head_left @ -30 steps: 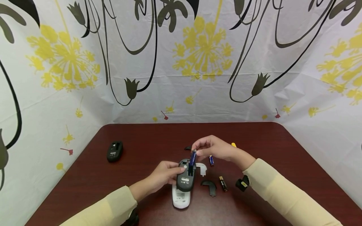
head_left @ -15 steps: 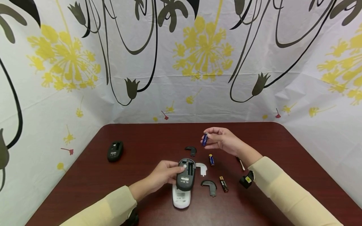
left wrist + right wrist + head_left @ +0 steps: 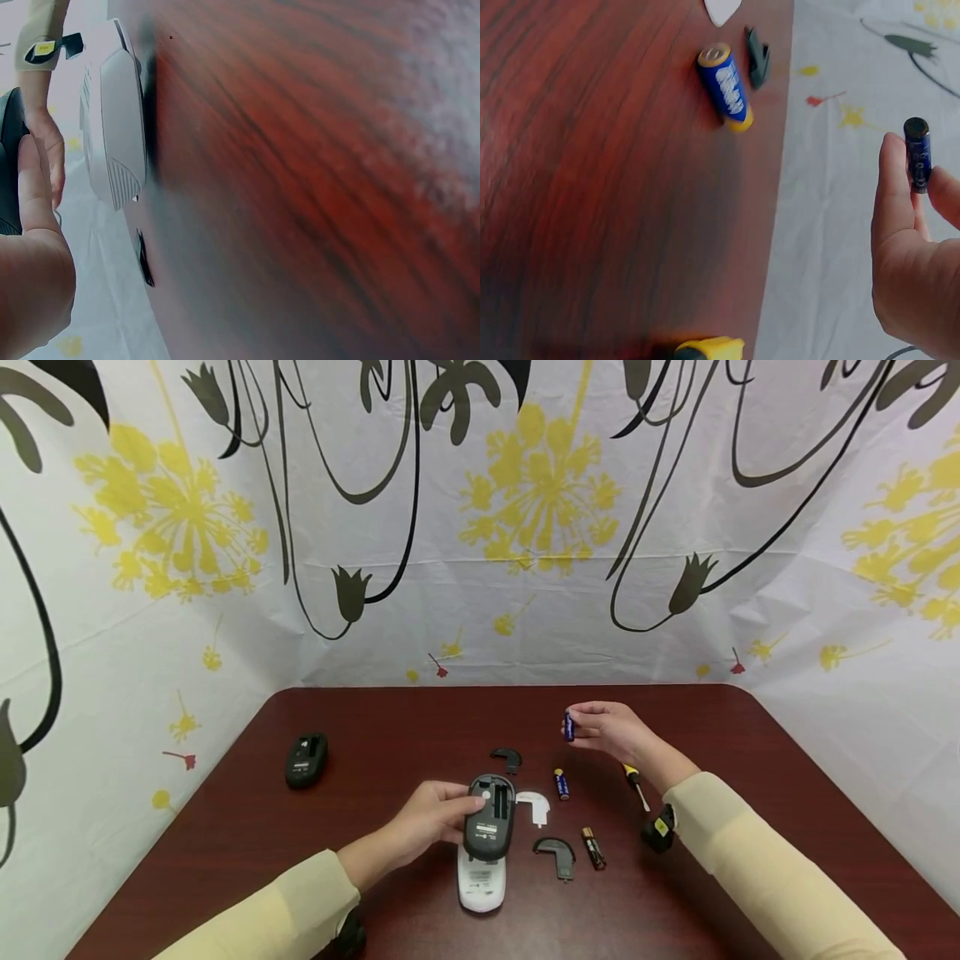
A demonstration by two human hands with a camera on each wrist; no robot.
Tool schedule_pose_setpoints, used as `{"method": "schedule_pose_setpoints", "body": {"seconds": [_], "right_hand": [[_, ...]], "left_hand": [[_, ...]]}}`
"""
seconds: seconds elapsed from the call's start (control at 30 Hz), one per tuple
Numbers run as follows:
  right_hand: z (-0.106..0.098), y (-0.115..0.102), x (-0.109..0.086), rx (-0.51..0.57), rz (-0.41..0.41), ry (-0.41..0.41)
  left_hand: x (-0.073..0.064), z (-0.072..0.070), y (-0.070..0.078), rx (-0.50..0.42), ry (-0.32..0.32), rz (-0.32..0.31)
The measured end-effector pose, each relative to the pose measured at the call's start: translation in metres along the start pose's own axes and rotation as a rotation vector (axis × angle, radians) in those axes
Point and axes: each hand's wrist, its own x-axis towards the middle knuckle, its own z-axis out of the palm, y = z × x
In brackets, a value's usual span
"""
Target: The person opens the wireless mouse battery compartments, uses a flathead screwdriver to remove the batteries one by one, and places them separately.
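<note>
My left hand (image 3: 431,820) grips a dark grey computer mouse (image 3: 491,839), its underside up and its battery slot uncovered. The mouse overlaps a white mouse (image 3: 482,889) lying on the table. My right hand (image 3: 611,729) pinches a blue battery (image 3: 919,154) between thumb and fingers, raised over the far right part of the table. Below that hand lies a blue and yellow battery (image 3: 561,784). Between the hands are a white battery cover (image 3: 537,807) and a dark grey cover (image 3: 558,855), with a black and gold battery (image 3: 592,847) beside them.
A black mouse (image 3: 306,761) lies underside up at the table's left. A small dark cover (image 3: 508,758) sits behind the held mouse. The yellow-handled screwdriver (image 3: 633,781) lies under the right forearm. A patterned cloth (image 3: 450,527) hangs behind the table (image 3: 390,727).
My right hand has drawn the blue battery out of the grey mouse's slot and carried it up and to the right. The left hand has barely shifted with the mouse.
</note>
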Motion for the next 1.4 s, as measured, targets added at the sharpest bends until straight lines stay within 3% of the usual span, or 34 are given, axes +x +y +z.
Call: {"method": "schedule_pose_setpoints", "body": {"seconds": [0.3, 0.73, 1.13, 1.4], "right_hand": [[-0.013, 0.009, 0.010, -0.044, 0.100, 0.099], [-0.014, 0.027, 0.029, -0.156, 0.150, 0.186], [-0.011, 0.040, 0.035, -0.188, 0.166, 0.247], [-0.008, 0.041, 0.033, -0.201, 0.166, 0.252]], "left_hand": [[-0.001, -0.003, -0.001, -0.019, 0.013, -0.013], [-0.002, -0.015, 0.002, -0.023, 0.047, -0.001], [0.003, -0.040, 0.003, 0.014, 0.129, 0.004], [0.010, -0.068, 0.001, 0.079, 0.211, -0.061]]}}
